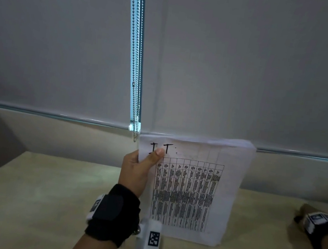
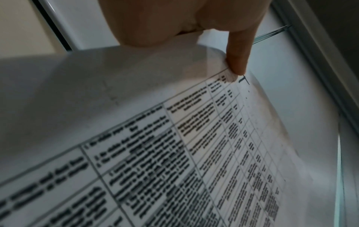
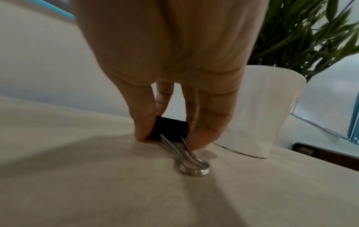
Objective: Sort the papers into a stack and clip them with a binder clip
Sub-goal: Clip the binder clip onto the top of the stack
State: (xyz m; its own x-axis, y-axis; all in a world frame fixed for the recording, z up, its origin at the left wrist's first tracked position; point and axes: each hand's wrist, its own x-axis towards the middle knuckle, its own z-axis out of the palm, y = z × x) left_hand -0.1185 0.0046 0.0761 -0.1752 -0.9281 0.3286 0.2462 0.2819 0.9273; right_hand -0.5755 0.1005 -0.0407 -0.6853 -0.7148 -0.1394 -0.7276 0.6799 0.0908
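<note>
The person stands a stack of papers (image 1: 190,189) upright on the pale surface (image 1: 36,201), its lower edge resting there and its printed table facing them. The left hand (image 1: 135,172) holds the stack at its upper left corner, thumb pressed flat across the front sheet just beside some handwritten black letters, the other fingers hidden behind the pages; that grip is closed on the papers. From the left wrist view the thumb (image 2: 236,61) pins the top sheet, which bows a little under it. Well apart to the right, near the edge of the head view, the right hand (image 1: 305,214) is down at the surface. Its wrist camera shows the fingertips (image 3: 202,138) and thumb set on either side of a black binder clip (image 3: 170,129), a narrow grip pinching the clip's body while the clip lies on the surface, its silver wire handles folded together and pointing toward the near side. Just beyond the clip on the right stands a white pot (image 3: 258,115) with a green leafy plant (image 3: 303,33). Behind everything hangs a grey roller blind (image 1: 249,62) with a beaded chain (image 1: 135,69) down its left seam.
</note>
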